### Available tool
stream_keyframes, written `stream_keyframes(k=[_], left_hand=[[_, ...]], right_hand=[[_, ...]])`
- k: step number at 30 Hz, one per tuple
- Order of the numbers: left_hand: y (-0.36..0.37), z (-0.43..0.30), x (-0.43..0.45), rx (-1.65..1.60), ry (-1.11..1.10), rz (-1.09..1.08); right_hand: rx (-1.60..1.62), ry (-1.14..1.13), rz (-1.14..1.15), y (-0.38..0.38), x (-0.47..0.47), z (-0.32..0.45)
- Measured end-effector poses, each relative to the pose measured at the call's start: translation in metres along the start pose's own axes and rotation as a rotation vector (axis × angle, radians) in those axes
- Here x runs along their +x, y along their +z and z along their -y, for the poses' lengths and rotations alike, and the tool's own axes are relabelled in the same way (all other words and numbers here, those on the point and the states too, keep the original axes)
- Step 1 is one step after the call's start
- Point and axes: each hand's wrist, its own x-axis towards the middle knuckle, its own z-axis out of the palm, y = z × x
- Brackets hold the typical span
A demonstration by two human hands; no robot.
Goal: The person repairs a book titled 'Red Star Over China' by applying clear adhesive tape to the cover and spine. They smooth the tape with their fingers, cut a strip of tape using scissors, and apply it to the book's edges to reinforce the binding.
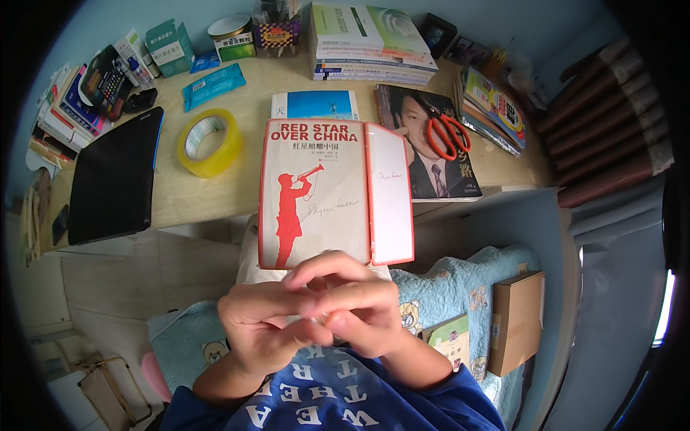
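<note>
My left hand (269, 323) and my right hand (356, 310) meet in front of my chest, fingertips together. A small pale scrap (322, 318), perhaps clear tape, shows between thumbs and fingers, mostly hidden. Just beyond the hands lies a paperback book (318, 215) with a red bugler silhouette on its cover. Its lower part juts past the desk's front edge, over my lap. The red-edged cover flap (391, 199) is folded out to the right. A roll of yellowish clear packing tape (234, 148) rests on the desk, left of the book.
Red-handled scissors (444, 134) lie on a book with a portrait cover (426, 178). A black laptop (116, 178) stands at left, near a blue packet (214, 86). Stacked books (372, 54) and a pen holder (276, 35) line the back. A cardboard box (516, 323) sits at lower right.
</note>
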Motion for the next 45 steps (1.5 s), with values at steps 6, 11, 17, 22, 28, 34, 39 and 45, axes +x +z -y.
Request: stream_keyframes(k=[6,11,17,22,28,34,39,45], left_hand=[[-0.004,-0.006,0.001,0.23,-0.207,-0.112],[-0.008,0.004,0.001,0.122,-0.199,-0.095],[-0.013,0.003,-0.005,-0.045,-0.194,0.112],[-0.009,0.002,0.0,-0.197,-0.29,0.207],[-0.007,0.0,-0.003,0.245,-0.157,0.17],[-0.003,-0.001,-0.014,0.218,-0.187,0.066],[-0.02,0.0,-0.009,-0.232,-0.343,0.177],[-0.037,0.004,-0.01,-0.402,-0.287,0.054]], right_hand=[[-1.307,-0.147,0.177,0.002,-0.002,0.023],[-0.861,-0.016,0.175,-0.01,-0.006,0.014],[-0.029,0.117,0.13,-0.026,-0.016,0.005],[0.247,0.114,0.085,-0.017,-0.032,-0.007],[-0.471,-0.083,-0.137,0.005,-0.042,0.0],[-0.582,-0.188,0.019,-0.012,-0.026,-0.008],[-0.123,-0.08,0.221,-0.027,-0.007,-0.003],[-0.138,0.073,0.104,-0.026,-0.01,0.01]])
